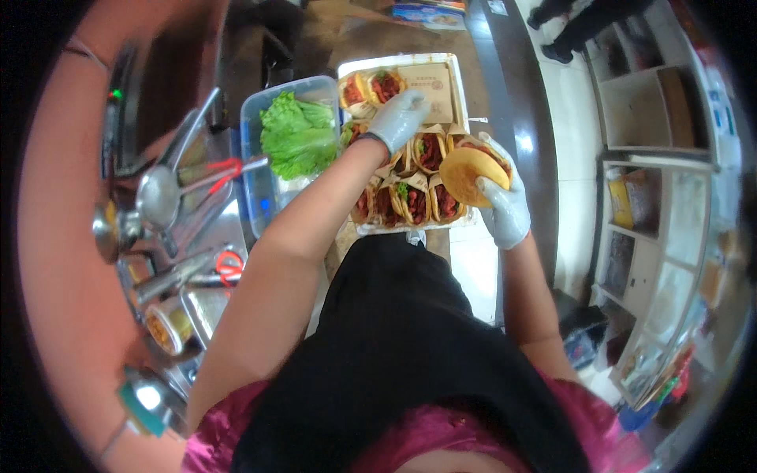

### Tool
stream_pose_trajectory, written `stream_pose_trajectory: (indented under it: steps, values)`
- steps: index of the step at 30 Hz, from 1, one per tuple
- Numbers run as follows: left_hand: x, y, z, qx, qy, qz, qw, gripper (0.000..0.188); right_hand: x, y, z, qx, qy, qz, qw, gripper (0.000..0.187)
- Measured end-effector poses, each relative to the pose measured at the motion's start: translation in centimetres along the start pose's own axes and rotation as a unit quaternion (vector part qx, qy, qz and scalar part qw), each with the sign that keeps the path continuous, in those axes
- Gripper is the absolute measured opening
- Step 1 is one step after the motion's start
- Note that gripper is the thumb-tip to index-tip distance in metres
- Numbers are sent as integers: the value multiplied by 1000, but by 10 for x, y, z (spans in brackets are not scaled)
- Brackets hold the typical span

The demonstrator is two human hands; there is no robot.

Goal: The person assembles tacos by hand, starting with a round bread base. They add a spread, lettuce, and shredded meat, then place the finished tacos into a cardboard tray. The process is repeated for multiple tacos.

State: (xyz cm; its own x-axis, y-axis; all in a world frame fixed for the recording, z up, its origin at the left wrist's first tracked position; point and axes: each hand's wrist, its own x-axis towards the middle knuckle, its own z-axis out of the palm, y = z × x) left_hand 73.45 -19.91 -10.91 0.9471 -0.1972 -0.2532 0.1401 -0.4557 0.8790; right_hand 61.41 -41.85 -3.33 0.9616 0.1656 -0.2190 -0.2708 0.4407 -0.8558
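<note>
The gloved right hand [507, 213] grips a filled round flatbread [464, 178] between thumb and fingers at the white tray's [460, 101] right side; the gloved left hand's [400, 118] fingers overlie brown paper [430, 82], grip unclear.

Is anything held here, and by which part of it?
The right hand holds a filled bun by its right edge, thumb on the flat face. Whether the left hand, over the tray, holds anything cannot be told.

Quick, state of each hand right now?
Left white-gloved hand: over the white rectangular tray; grip can't be told.
Right white-gloved hand: holding a round golden filled bun.
</note>
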Motion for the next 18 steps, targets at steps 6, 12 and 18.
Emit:
stream_pose_trajectory:
  steps: [6, 12, 18]
  values:
    - [115, -32, 59, 395, -90, 24, 914, 31, -3, 5, -8, 25, 90, -4, 996, 76]
    - [121, -29, 61, 466, -131, 104, 869, 27, -7, 7, -10, 54, 182, 15, 982, 79]
    - [88, 11, 11, 397, -20, 222, 891, 19, -2, -5, -25, 62, 163, -17, 985, 81]
